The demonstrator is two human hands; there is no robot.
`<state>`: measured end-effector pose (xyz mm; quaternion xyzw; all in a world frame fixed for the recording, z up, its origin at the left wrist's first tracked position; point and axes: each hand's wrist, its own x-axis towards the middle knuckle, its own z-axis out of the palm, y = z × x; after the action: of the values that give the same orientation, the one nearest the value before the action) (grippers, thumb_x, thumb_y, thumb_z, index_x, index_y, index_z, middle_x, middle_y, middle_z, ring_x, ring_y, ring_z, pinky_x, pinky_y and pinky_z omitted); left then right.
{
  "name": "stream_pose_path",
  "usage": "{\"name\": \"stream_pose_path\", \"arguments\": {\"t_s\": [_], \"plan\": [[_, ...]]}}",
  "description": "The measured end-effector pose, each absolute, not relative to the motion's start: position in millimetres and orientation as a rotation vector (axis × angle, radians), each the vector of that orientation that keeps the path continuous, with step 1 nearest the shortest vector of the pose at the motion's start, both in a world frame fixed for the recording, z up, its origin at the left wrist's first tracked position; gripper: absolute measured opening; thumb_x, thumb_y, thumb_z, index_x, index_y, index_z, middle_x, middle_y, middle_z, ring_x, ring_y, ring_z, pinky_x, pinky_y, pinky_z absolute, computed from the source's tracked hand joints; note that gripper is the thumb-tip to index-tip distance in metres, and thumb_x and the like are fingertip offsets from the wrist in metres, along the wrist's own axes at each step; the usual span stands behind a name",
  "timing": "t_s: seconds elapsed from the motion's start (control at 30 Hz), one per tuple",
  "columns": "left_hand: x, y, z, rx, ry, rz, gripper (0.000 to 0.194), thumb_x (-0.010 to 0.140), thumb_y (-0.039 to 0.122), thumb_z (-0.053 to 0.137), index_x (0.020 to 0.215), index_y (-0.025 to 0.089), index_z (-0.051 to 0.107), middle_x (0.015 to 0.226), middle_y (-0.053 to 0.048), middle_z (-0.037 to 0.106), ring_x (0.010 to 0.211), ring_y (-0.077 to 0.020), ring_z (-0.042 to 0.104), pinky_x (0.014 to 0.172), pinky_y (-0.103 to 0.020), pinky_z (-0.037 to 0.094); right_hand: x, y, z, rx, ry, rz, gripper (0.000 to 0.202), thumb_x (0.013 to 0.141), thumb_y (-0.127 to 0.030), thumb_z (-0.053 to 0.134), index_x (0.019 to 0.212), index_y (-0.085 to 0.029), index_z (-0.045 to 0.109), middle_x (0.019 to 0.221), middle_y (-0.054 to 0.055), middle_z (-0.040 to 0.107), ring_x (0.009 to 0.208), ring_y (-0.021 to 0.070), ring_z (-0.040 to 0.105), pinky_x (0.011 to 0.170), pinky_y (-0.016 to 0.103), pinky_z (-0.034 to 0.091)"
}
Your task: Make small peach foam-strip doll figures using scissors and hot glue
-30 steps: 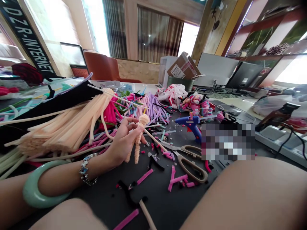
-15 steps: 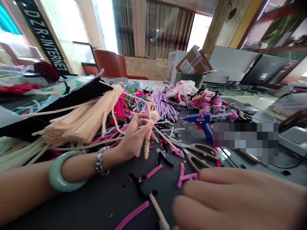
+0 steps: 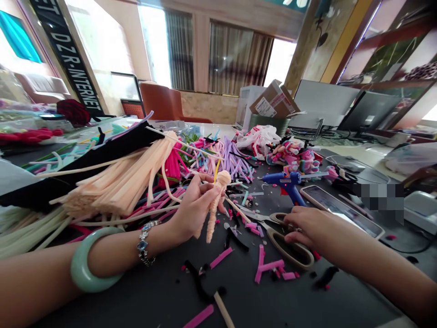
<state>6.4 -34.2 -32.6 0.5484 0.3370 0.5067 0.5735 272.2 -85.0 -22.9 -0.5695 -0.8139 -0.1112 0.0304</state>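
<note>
My left hand [image 3: 196, 207] is closed around a small figure of twisted peach pipe cleaners [image 3: 213, 212], with a round coiled head on top and coiled legs hanging below. A thin peach stem sticks out from it toward the lower right. My right hand [image 3: 303, 228] has its fingers curled on the handle loops of beige-handled scissors [image 3: 293, 257], which lie on the dark table with their blades toward the figure. Part of the upper loop is hidden behind my fingers. Just behind this hand is a blue glue gun [image 3: 285, 182].
A thick bundle of peach pipe cleaners [image 3: 119, 182] lies left, with pink and purple stems [image 3: 232, 159] behind. Pink and black offcuts [image 3: 269, 266] litter the table [image 3: 136, 300]. A phone [image 3: 344, 212] lies right. Monitors [image 3: 327, 107] and a cardboard box [image 3: 275, 100] stand behind.
My right hand has moved from the near right foreground to the scissors' handles, uncovering the table's front right. The left hand keeps holding the figure. The view has tilted up slightly.
</note>
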Motion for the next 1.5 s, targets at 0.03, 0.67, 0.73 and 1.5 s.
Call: {"name": "stream_pose_path", "arguments": {"t_s": [0.03,0.67,0.73,1.5], "plan": [[6.4,-33.9,-32.8,1.275,0.784,1.186,0.025,0.079,0.027,0.058,0.09,0.021,0.036,0.069,0.005,0.058,0.053,-0.0116,0.061,0.049,-0.021,0.046,274.9,-84.3,-23.2,-1.727,-2.549,-0.265,0.012,0.078,-0.032,0.064,0.074,-0.021,0.066,0.074,0.001,0.062,0.067,0.0156,0.063,0.061,0.025,0.042],[7.5,-33.8,-33.3,1.29,0.816,1.168,0.008,0.089,0.022,0.042,0.089,0.021,0.034,0.07,0.002,0.063,0.05,-0.0118,0.061,0.048,-0.019,0.042,265.2,-83.3,6.2,-1.908,-2.583,0.007,0.019,0.065,-0.037,0.064,0.063,-0.019,0.056,0.071,-0.001,0.058,0.062,0.0149,0.054,0.057,0.026,0.038],[6.6,-33.0,-35.1,1.293,0.827,1.159,0.005,0.091,0.023,0.039,0.09,0.021,0.034,0.061,0.003,0.062,0.048,-0.0119,0.06,0.046,-0.018,0.039,272.7,-82.3,9.1,-1.904,-2.545,0.075,0.018,0.066,-0.038,0.063,0.064,-0.02,0.058,0.07,-0.001,0.058,0.064,0.0151,0.054,0.057,0.026,0.038],[7.8,-27.3,-42.8,1.211,0.798,1.007,0.029,0.076,0.038,0.068,0.073,0.015,0.051,0.047,0.006,0.046,0.041,-0.0056,0.042,0.043,-0.017,0.036,251.3,-78.9,-24.3,-0.794,-1.216,1.804,0.032,0.077,-0.04,0.065,0.099,-0.017,0.06,0.097,0.008,0.065,0.086,0.0225,0.066,0.08,0.036,0.05]]}}
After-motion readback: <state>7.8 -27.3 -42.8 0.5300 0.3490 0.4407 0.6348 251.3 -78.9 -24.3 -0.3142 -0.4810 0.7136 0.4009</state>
